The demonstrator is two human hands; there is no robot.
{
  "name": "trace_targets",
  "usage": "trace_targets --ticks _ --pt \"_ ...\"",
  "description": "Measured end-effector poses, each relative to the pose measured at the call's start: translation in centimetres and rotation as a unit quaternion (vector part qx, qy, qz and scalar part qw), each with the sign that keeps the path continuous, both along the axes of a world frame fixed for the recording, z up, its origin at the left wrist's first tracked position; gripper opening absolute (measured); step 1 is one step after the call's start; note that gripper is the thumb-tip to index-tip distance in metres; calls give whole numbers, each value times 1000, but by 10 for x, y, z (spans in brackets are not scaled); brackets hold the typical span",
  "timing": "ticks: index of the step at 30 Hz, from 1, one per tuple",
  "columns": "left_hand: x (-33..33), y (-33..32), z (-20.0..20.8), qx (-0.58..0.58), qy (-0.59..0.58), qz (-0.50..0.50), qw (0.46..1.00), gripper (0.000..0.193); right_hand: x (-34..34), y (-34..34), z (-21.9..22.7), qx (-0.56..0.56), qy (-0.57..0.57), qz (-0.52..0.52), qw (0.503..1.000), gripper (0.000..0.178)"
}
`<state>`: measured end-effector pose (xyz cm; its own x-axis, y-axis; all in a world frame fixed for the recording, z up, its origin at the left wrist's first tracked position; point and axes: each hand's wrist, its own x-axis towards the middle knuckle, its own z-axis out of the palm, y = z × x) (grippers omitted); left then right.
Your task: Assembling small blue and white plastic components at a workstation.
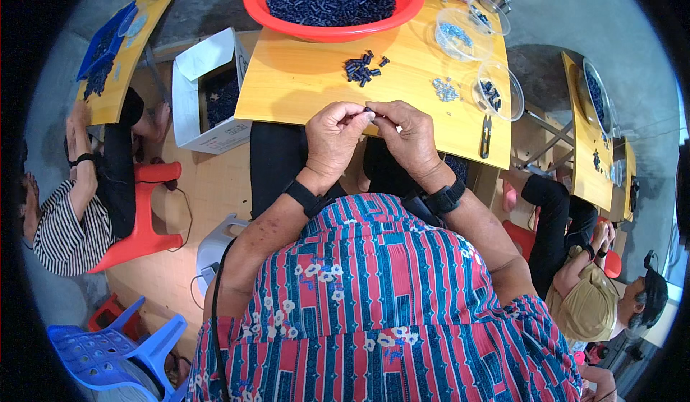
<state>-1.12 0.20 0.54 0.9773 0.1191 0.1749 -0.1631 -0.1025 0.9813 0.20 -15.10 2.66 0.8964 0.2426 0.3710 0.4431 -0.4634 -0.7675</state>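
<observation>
My left hand (333, 137) and my right hand (410, 135) meet at the near edge of a small wooden table (302, 89). Their fingertips pinch one small dark blue part (369, 110) between them. Just beyond lies a little heap of the same dark blue parts (361, 69). A small pile of silvery metal pieces (445, 89) rests to the right of it. A red basin (323, 28) full of dark blue parts stands at the table's far side. Both wrists wear black bands.
Clear plastic bowls (499, 91) with small parts and a pair of black snips (486, 136) sit at the table's right. A white cardboard box (205, 96) of blue parts stands on the left. Other people sit at left and right by wooden tables. Red and blue plastic stools stand at lower left.
</observation>
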Motion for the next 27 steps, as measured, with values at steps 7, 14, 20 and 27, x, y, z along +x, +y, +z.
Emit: trace_targets --ticks 7,14,20,27 --pt "-3 1 3 24 -27 12 999 10 -4 3 2 7 45 3 999 20" --pt "1 5 11 110 -66 -26 991 10 -3 -7 -9 152 189 -17 970 16" --pt "2 5 8 206 -101 -38 973 8 -1 -7 -3 187 283 -30 940 15" --pt "0 2 5 162 -111 -59 979 10 -2 -11 -3 310 360 -16 880 20"
